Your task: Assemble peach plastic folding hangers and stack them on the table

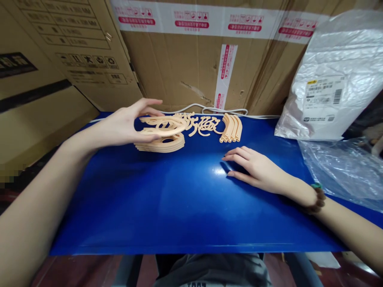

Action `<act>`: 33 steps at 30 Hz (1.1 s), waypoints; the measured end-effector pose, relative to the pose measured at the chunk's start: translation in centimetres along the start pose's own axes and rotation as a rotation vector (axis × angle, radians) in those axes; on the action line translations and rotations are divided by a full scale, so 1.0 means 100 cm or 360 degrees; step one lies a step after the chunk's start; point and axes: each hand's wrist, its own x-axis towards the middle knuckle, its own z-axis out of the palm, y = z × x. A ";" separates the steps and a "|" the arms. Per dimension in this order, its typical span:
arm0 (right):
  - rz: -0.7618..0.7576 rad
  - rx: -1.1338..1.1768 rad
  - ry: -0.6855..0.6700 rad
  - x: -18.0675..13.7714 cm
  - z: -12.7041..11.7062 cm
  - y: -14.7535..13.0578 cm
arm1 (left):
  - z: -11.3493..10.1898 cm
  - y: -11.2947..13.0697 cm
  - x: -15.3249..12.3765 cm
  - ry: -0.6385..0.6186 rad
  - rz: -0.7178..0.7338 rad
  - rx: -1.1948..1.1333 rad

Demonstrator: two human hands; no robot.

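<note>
Gray clothing [215, 273] with pale lettering shows below the front edge of the blue table [185, 211]. Over the table's right half, the right hand [254, 167] is palm down, thumb parted from its loosely bent fingers; a brown bracelet [319, 199] circles that wrist. Clear plastic sheeting [344, 167] lies crumpled along the right edge. Toward the back left corner, the left hand [131, 123] pinches a flat, pale curved piece [176, 130] between thumb and fingers. Just beneath it sits a stack of similar pieces [161, 147]; whether the held one touches that stack is hard to tell from this angle. To the right, near the back edge, small hooked pieces [206, 124] lie in a loose heap, with a neat row of curved bars [231, 127] just beside them. Near the back right corner leans a white plastic package [329, 79] with a printed label. A white cable [194, 106] runs along the back edge, before a large carton [179, 59] crossed by red-printed tape; another carton [89, 79] stands at the left.
</note>
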 end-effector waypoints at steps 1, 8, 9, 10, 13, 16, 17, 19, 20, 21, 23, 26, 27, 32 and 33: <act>-0.0011 -0.0009 -0.0003 0.000 0.000 0.000 | -0.002 -0.005 -0.001 -0.0001 -0.0025 -0.0014; -0.0010 -0.0054 -0.0006 0.001 0.000 0.000 | -0.006 -0.018 -0.004 -0.0094 -0.0087 0.0229; -0.0011 -0.0055 0.0000 0.001 0.000 0.000 | -0.006 -0.017 -0.004 -0.0108 -0.0069 0.0239; -0.0013 -0.0054 0.0007 0.001 0.000 0.000 | -0.005 -0.015 -0.004 -0.0126 -0.0052 0.0240; -0.0019 -0.0053 0.0009 0.001 0.000 0.000 | -0.003 -0.011 -0.004 -0.0154 -0.0025 0.0219; -0.0016 -0.0067 -0.0014 0.000 0.000 0.001 | -0.002 -0.009 -0.004 -0.0177 -0.0018 0.0205; -0.0015 -0.0072 -0.0021 0.000 0.000 0.001 | -0.001 -0.009 -0.004 -0.0184 -0.0024 0.0206; -0.0013 -0.0079 -0.0028 0.000 0.000 0.001 | -0.001 -0.010 -0.003 -0.0187 -0.0045 0.0212; -0.0014 -0.0078 -0.0027 0.000 0.000 0.001 | 0.000 -0.010 -0.003 -0.0181 -0.0058 0.0213; -0.0016 -0.0077 -0.0023 0.000 0.000 0.001 | 0.000 -0.011 -0.003 -0.0178 -0.0069 0.0211; -0.0017 -0.0069 -0.0011 0.000 0.000 0.000 | 0.000 -0.011 -0.002 -0.0171 -0.0086 0.0204; -0.0016 -0.0068 0.0004 0.000 0.000 0.000 | 0.000 -0.011 -0.001 -0.0194 -0.0091 0.0203; -0.0015 -0.0070 0.0007 0.000 0.000 0.001 | 0.000 -0.011 -0.001 -0.0204 -0.0088 0.0208; -0.0016 -0.0074 -0.0012 0.000 0.001 0.001 | 0.000 -0.012 0.000 -0.0205 -0.0060 0.0232; -0.0016 -0.0075 -0.0019 0.000 0.001 0.001 | 0.000 -0.012 0.000 -0.0208 -0.0053 0.0231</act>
